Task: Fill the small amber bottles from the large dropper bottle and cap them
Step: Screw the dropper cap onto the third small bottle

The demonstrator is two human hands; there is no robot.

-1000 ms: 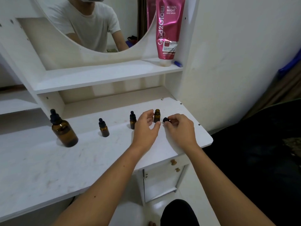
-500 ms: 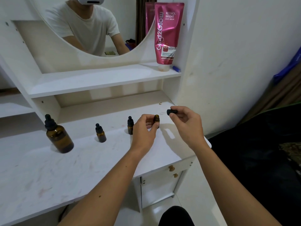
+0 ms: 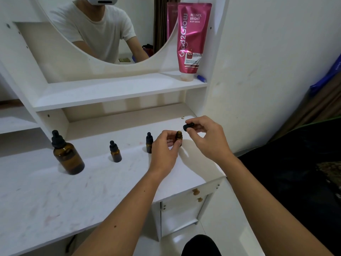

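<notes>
Between hands — open amber bottle (image 3: 179, 136), cap (image 3: 188, 126) just above

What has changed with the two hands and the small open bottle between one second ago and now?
The right hand lifted the black dropper cap off the tabletop; it now pinches it just above the open small amber bottle. The left hand, earlier only beside that bottle, now grips it. The large dropper bottle and the two capped small bottles stayed in place.

head cam | looks forward-down | close over white vanity top (image 3: 55, 196)
</notes>
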